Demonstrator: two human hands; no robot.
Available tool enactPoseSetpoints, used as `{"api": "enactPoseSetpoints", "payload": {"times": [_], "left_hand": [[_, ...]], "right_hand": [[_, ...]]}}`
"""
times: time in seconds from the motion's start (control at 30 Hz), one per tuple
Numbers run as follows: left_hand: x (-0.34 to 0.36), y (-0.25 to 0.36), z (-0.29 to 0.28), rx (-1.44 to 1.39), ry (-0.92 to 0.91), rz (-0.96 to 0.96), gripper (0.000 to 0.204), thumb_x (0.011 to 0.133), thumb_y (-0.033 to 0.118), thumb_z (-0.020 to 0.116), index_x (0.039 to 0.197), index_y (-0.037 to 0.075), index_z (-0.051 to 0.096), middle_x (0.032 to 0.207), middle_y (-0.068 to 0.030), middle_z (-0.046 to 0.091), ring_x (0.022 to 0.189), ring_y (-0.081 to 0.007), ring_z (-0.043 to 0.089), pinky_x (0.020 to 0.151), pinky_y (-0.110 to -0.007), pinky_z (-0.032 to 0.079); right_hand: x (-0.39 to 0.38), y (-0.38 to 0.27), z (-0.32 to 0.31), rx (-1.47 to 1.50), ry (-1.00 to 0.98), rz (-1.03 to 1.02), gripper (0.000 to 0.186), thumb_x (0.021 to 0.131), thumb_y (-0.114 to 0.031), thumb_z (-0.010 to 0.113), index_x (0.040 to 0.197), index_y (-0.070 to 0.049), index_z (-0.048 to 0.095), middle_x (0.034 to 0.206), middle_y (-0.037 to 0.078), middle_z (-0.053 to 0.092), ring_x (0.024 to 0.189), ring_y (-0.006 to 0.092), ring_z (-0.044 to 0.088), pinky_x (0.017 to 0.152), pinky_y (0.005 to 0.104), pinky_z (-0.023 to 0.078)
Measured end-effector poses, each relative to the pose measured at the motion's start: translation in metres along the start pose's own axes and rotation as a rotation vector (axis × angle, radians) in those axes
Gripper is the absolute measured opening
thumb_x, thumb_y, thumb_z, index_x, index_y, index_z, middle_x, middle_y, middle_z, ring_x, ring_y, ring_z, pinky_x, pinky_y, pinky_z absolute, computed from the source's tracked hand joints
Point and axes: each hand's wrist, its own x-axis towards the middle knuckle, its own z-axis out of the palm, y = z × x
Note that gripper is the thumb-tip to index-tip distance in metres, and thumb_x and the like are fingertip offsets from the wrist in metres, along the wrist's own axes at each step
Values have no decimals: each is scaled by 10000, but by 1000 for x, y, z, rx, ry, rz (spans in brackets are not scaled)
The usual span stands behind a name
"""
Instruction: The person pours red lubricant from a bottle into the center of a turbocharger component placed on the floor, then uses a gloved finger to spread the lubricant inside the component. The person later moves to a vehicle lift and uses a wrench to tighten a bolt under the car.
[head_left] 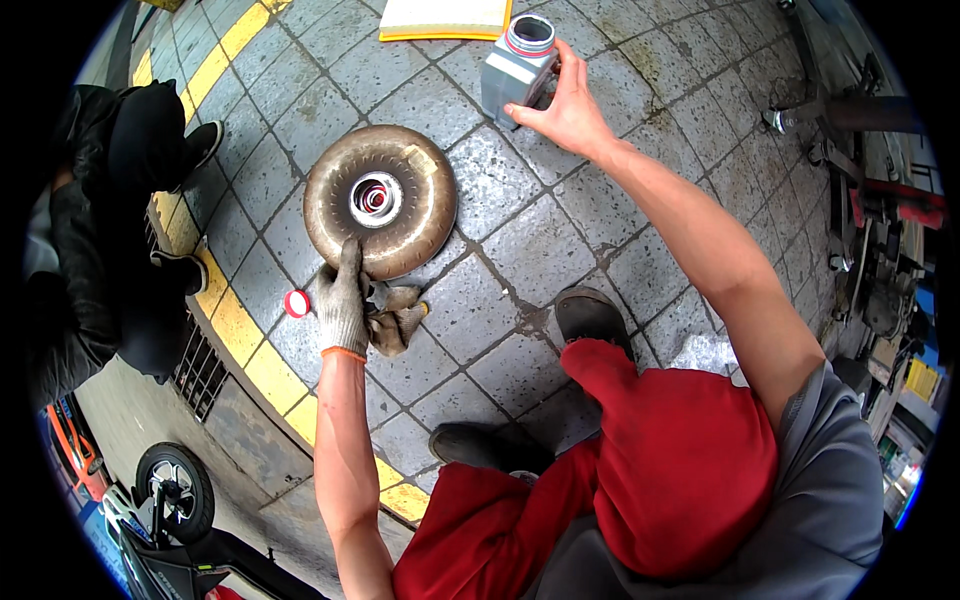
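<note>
A brown, ring-shaped metal torque converter (pixel 330 205) lies flat on the tiles, with reddish fluid in its round central hub (pixel 375 200). My left hand (pixel 342 308), in a grey knit glove with an orange cuff, is at its near edge. One finger stretches onto the metal, and no grip shows; some fingers are partly hidden. Beside that hand lies a crumpled, dirty work glove (pixel 397 322). My bare right hand (pixel 568 108) is closed around a grey plastic bottle (pixel 508 82), farther off to the right. The bottle is uncapped, its wide mouth facing up.
A red and white cap (pixel 297 304) lies left of my gloved hand. Beyond the converter is a yellow-edged air filter (pixel 445 18). Another person (pixel 120 230) crouches at the left, by a yellow line and a drain grate (pixel 200 370). A motorcycle (pixel 175 495) stands lower left; equipment (pixel 850 170) lines the right.
</note>
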Motion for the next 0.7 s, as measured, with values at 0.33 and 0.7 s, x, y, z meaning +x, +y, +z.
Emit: {"api": "enactPoseSetpoints", "payload": {"times": [0.33,0.7], "left_hand": [[-4,1,2,26,61,82,640,948,584,794,1040,-35,660,839,-35,636,712,-121,551,634,-299,475],[1,-6,-3,6,-20,65,728,966,607,760,1197,-76,656,884,-25,601,758,-122,544,660,-302,484]], "right_hand": [[0,1,0,6,-6,-5,1266,770,-442,944,1665,-96,118,1563,281,308,1479,454,416,1238,512,419],[0,-3,-2,-24,-3,-14,1263,775,-438,937,1665,-82,115,1566,280,305,1481,449,409,1234,509,424]]}}
